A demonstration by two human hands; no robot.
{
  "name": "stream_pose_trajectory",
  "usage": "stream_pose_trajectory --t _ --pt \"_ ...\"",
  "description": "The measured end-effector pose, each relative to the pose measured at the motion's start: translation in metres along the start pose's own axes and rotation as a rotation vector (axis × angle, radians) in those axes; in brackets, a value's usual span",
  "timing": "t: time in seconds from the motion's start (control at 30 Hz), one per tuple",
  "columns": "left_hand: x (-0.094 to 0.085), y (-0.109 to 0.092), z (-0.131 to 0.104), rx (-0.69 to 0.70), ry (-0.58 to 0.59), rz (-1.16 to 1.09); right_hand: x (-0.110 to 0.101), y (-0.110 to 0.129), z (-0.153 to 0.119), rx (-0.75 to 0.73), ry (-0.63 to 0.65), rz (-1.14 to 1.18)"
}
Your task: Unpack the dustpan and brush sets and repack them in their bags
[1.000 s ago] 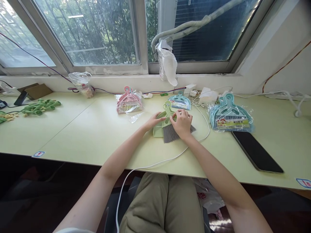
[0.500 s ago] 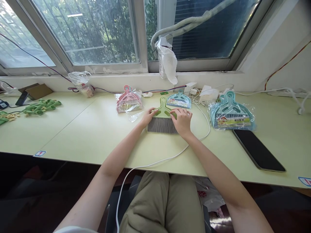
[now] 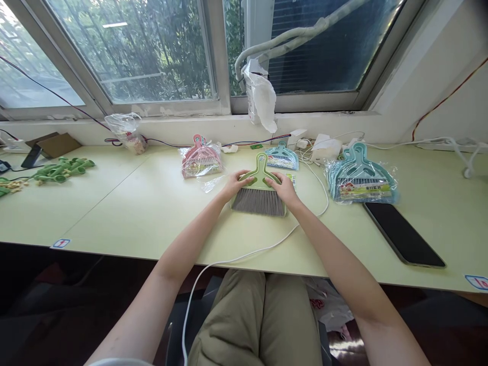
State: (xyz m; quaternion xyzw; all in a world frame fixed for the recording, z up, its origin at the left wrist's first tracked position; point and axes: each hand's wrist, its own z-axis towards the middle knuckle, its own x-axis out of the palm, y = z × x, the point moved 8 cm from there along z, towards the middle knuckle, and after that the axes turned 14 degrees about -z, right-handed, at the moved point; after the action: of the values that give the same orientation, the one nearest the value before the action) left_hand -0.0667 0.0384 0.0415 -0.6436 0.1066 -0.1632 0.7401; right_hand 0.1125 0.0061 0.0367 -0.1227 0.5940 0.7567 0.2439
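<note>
A green hand brush (image 3: 261, 175) with grey bristles (image 3: 259, 202) is between my hands, its handle loop pointing away from me. A pale green dustpan edge shows behind the bristles, so the two seem stacked. My left hand (image 3: 237, 184) grips the left shoulder of the brush, thumb on top. My right hand (image 3: 283, 188) holds the right shoulder the same way. Part of a printed label card (image 3: 292, 179) peeks out beyond my right hand. Just behind lies a blue brush-and-dustpan set (image 3: 282, 156); to the left is a pink set (image 3: 201, 157) in clear plastic.
Several bagged teal brush sets (image 3: 362, 175) lie on the right, near a black phone (image 3: 404, 234). A white cable (image 3: 267, 248) curves across the table (image 3: 152, 223). Green tube-like pieces (image 3: 63, 170) are at far left, a plastic bag (image 3: 127, 133) by the window wall.
The brush has come slightly toward me and tilted up a little. My right hand has shifted from above the right edge to a grip with the thumb on top.
</note>
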Motion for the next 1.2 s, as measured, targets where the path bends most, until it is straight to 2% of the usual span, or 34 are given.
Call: stream_pose_trajectory --t 0.2,0.43,0.87,1.1,1.2 --pt "0.007 -0.005 -0.003 -0.003 0.034 -0.005 0.001 -0.004 -0.001 0.094 0.005 0.166" --pt "0.010 -0.007 -0.001 0.063 0.034 -0.010 -0.007 0.003 0.000 0.090 0.005 0.170" --pt "0.014 -0.010 -0.001 0.120 0.060 0.056 -0.007 -0.006 0.005 0.128 -0.010 0.211" --pt "0.011 -0.007 -0.002 0.045 0.077 0.045 -0.002 -0.008 0.003 0.120 -0.008 0.153" --pt "0.008 0.001 -0.005 -0.085 0.143 0.054 -0.002 -0.008 0.005 0.082 0.008 0.150"
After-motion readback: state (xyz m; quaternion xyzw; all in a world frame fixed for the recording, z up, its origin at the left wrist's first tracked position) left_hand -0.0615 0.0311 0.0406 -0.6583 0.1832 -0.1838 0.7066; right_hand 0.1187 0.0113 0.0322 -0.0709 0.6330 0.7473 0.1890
